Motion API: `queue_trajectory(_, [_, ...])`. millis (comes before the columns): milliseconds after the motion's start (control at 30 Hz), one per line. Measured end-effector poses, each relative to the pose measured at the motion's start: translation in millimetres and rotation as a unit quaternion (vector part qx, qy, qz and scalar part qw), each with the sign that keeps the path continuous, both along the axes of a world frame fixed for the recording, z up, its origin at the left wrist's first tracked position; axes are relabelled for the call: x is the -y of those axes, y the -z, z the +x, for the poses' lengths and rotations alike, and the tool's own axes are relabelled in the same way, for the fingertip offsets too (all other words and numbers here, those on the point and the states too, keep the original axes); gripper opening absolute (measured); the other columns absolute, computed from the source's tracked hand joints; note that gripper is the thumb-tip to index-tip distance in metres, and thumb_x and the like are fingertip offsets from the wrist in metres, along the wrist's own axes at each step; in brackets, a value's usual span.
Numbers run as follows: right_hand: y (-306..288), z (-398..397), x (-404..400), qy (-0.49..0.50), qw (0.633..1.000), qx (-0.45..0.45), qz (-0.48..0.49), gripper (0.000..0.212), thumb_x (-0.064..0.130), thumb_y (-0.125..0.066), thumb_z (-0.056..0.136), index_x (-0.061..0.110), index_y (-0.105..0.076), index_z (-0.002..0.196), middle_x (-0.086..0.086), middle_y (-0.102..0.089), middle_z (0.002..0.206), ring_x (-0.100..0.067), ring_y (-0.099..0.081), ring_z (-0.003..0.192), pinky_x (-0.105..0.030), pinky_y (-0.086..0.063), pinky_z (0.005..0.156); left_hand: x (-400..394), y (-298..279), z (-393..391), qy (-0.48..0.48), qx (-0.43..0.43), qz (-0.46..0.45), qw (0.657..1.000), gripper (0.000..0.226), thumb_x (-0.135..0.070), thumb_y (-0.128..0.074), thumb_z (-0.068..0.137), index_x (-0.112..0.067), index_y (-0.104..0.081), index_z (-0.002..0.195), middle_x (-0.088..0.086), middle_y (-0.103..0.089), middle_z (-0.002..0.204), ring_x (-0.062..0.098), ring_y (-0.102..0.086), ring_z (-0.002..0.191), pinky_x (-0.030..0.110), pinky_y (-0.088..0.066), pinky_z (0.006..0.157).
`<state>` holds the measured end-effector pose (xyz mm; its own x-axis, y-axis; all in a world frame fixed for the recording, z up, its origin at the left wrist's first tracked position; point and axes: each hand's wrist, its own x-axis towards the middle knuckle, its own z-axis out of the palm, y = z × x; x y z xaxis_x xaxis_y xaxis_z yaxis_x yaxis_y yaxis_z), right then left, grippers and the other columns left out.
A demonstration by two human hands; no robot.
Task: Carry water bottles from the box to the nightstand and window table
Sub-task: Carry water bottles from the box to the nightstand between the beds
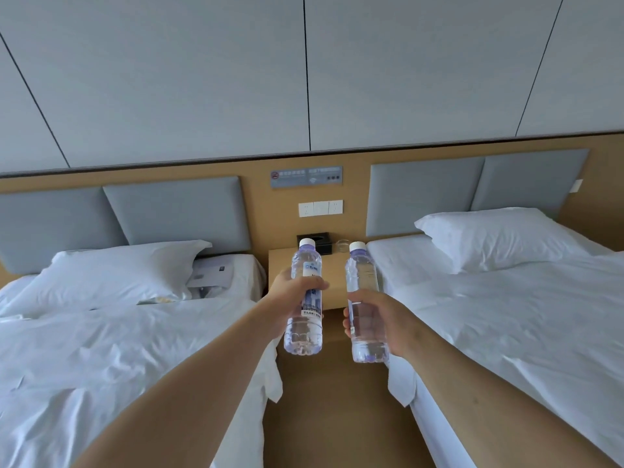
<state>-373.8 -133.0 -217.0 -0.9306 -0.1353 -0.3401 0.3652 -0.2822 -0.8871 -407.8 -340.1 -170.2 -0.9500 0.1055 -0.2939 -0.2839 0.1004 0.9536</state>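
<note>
Blocking nightstand (280,261): two bottles, left hand (292,298) grip wrapping one (305,298), right hand (378,319) other (363,298); wall sign (306,177) unreadable.

Two white beds (101,349) flank a tan floor (337,417); grey panelled wall (304,79) rises above padded headboards (175,214).

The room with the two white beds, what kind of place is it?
Most likely a hotel twin room. Two matching single beds with white linen flank one shared light wooden nightstand, a grey no-smoking and Wi-Fi wall plaque hangs above it, and each hand holds a clear plastic water bottle.
</note>
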Motion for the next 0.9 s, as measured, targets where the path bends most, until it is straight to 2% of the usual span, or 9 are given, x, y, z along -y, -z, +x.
queue_trajectory(167, [16.9, -91.5, -0.6, -0.008, 1.000, 0.000, 0.011, 0.087, 0.033, -0.094, 0.057, 0.011, -0.053, 0.131, -0.017, -0.074, 0.091, -0.030, -0.072, 0.078, -0.043, -0.061, 0.078, -6.0, 23.9, -84.5, -0.018, 0.011, -0.026, 0.999, 0.061, -0.027, -0.087, 0.075, -0.022, -0.052, 0.124, 0.013, -0.071, 0.105, 0.026, -0.074, 0.084, 0.039, -0.064, 0.069])
queue_trajectory(233, [24.2, -132.7, -3.6, -0.019, 1.000, -0.003, 0.009, 0.096, 0.035, -0.099, 0.047, 0.011, -0.055, 0.129, -0.017, -0.074, 0.092, -0.029, -0.072, 0.077, -0.041, -0.060, 0.075, -9.9, 33.2, -123.5, -0.022, 0.008, -0.017, 1.000, 0.063, -0.024, -0.088, 0.075, -0.020, -0.051, 0.126, 0.018, -0.071, 0.109, 0.029, -0.074, 0.086, 0.048, -0.064, 0.080])
queue_trajectory(333, [36.0, -201.9, -11.3, -0.032, 0.999, -0.003, -0.008, 0.095, 0.034, -0.099, 0.048, 0.011, -0.056, 0.129, -0.018, -0.073, 0.096, -0.030, -0.070, 0.078, -0.043, -0.058, 0.077, -19.6, 41.0, -186.4, -0.043, 0.014, 0.009, 0.999, 0.065, -0.017, -0.087, 0.074, -0.014, -0.050, 0.127, 0.025, -0.070, 0.111, 0.035, -0.071, 0.085, 0.059, -0.060, 0.090])
queue_trajectory(500, [41.3, -314.1, -27.5, -0.043, 0.999, 0.021, -0.011, 0.085, 0.034, -0.098, 0.059, 0.011, -0.058, 0.130, -0.019, -0.074, 0.102, -0.034, -0.072, 0.087, -0.044, -0.059, 0.082, -35.6, 36.9, -291.4, -0.061, 0.030, -0.003, 0.998, 0.055, -0.014, -0.085, 0.078, -0.015, -0.052, 0.122, 0.023, -0.069, 0.106, 0.032, -0.070, 0.082, 0.051, -0.063, 0.083])
queue_trajectory(633, [36.2, -392.7, -38.3, -0.061, 0.998, 0.013, 0.016, 0.085, 0.038, -0.098, 0.056, 0.013, -0.060, 0.127, -0.018, -0.076, 0.104, -0.034, -0.074, 0.089, -0.042, -0.060, 0.079, -43.7, 31.4, -365.4, -0.071, 0.027, 0.009, 0.997, 0.058, -0.014, -0.086, 0.076, -0.016, -0.051, 0.122, 0.022, -0.070, 0.110, 0.033, -0.071, 0.086, 0.051, -0.063, 0.083])
queue_trajectory(800, [47.8, -461.8, -33.4, -0.073, 0.996, 0.021, 0.051, 0.090, 0.058, -0.095, 0.047, 0.020, -0.062, 0.122, -0.010, -0.080, 0.103, -0.028, -0.078, 0.088, -0.034, -0.062, 0.070, -49.2, 52.5, -435.9, -0.085, 0.063, -0.011, 0.994, 0.057, -0.015, -0.087, 0.076, -0.017, -0.052, 0.121, 0.019, -0.071, 0.109, 0.034, -0.074, 0.093, 0.052, -0.063, 0.087])
queue_trajectory(900, [62.2, -502.2, -33.8, -0.058, 0.997, 0.032, 0.049, 0.087, 0.055, -0.096, 0.053, 0.021, -0.060, 0.124, -0.013, -0.079, 0.105, -0.031, -0.078, 0.091, -0.038, -0.063, 0.073, -48.4, 70.7, -480.1, -0.104, 0.083, 0.001, 0.991, 0.057, -0.013, -0.088, 0.074, -0.018, -0.053, 0.118, 0.019, -0.071, 0.107, 0.034, -0.074, 0.091, 0.052, -0.063, 0.085])
